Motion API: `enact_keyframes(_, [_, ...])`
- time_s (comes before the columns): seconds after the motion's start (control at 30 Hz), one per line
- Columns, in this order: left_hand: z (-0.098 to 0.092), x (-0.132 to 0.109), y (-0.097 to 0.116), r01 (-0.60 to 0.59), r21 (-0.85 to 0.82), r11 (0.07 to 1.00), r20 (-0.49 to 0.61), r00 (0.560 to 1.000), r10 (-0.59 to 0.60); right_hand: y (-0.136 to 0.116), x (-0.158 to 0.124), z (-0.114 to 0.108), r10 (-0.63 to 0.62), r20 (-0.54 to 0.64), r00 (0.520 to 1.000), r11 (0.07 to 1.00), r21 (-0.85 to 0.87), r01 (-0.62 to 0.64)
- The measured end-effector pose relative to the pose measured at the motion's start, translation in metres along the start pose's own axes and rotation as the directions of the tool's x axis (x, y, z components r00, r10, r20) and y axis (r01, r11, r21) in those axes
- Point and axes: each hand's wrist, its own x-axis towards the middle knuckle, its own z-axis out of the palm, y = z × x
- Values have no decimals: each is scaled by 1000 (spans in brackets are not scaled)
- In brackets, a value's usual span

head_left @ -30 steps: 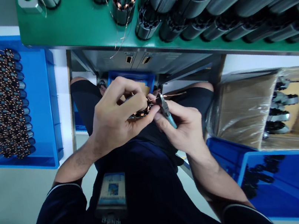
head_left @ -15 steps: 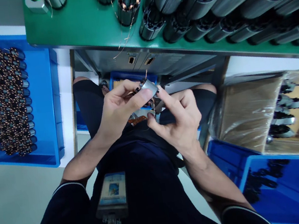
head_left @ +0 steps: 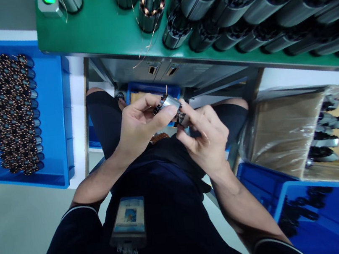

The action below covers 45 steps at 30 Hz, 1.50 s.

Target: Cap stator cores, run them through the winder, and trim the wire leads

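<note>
Above my lap, a small motor stator (head_left: pixel 170 102) with a silvery metal shell, black slotted ends and a copper wire sticking up is held in my left hand (head_left: pixel 139 125). Its thumb lies across the shell, with the fingers curled behind. My right hand (head_left: pixel 205 136) is curled at the stator's right end, where the index fingertip touches the black edge. The right thumb sits lower, apart from the shell. A small grey metal piece (head_left: pixel 183 119) shows between that thumb and index finger; its kind and whether they grip it are unclear. Copper-coloured wire bits (head_left: pixel 159 137) appear below the hands.
Many stators (head_left: pixel 231 11) stand on the green bench top (head_left: pixel 95 36), one wound with copper and trailing wire (head_left: pixel 152 8). At left, a blue bin (head_left: pixel 48 102) holds rows of wound stators. A plastic-lined carton (head_left: pixel 278 127) and another blue bin (head_left: pixel 336 221) with black parts are at right.
My right thumb has moved right, away from the wire under the stator. The stator remains in my left hand. The whole view has shifted slightly.
</note>
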Motion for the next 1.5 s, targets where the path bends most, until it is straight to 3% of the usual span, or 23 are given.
enact_keyframes(0.07, [-5,2,-5,-106,95,990,-69,991,113,3,1,-1,24,58,998,999,28,-26])
enact_keyframes(0.13, [-15,9,-1,-272,236,933,-139,940,310,9,2,-2,71,124,990,995,54,-79])
enact_keyframes(0.2, [-32,20,13,-412,453,791,-132,846,516,18,3,-1,112,190,975,991,57,-125])
enact_keyframes(0.27, [-56,39,34,-462,679,570,-25,762,647,29,3,2,132,246,960,988,43,-147])
enact_keyframes(0.33, [-85,63,56,-448,829,335,110,718,687,37,2,7,139,284,949,987,32,-155])
enact_keyframes(0.4, [-116,93,72,-415,898,146,220,711,668,40,2,11,142,310,940,986,38,-161])
enact_keyframes(0.47, [-145,125,79,-396,918,6,307,721,620,40,2,14,137,334,933,987,39,-158])
enact_keyframes(0.53, [-164,153,78,-388,919,-70,349,719,600,39,3,15,129,352,927,989,29,-148])
enact_keyframes(0.6, [-171,175,74,-385,920,-72,349,722,597,39,3,14,122,362,924,990,24,-141])
enact_keyframes(0.73, [-159,202,60,-513,858,-39,453,718,528,40,1,10,132,366,921,988,22,-150])
enact_keyframes(0.83, [-149,214,57,-568,818,-86,544,717,436,41,-2,6,151,377,914,986,3,-164])
enact_keyframes(0.9, [-144,212,62,-564,820,-98,545,716,437,43,-5,5,160,386,909,985,-4,-171])
enact_keyframes(0.97, [-133,196,75,-544,837,-60,486,688,539,47,-8,5,165,385,908,984,-3,-178])
enact_keyframes(1.07, [-101,142,100,-535,839,95,324,633,703,52,-13,6,173,336,926,978,54,-203])
enact_keyframes(1.17, [-59,76,113,-557,780,286,271,712,648,43,-15,4,171,241,955,968,142,-209])
enact_keyframes(1.23, [-37,43,110,-565,760,321,325,758,566,28,-12,-1,139,192,971,967,185,-175])
enact_keyframes(1.27, [-30,32,105,-577,749,325,346,760,550,18,-10,-6,116,178,977,967,204,-152])
enact_keyframes(1.4, [-20,15,75,-633,709,310,342,694,633,-11,4,-22,28,202,979,962,259,-81])
enact_keyframes(1.5, [-18,12,60,-626,712,318,297,679,672,-17,9,-25,0,246,969,956,284,-72])
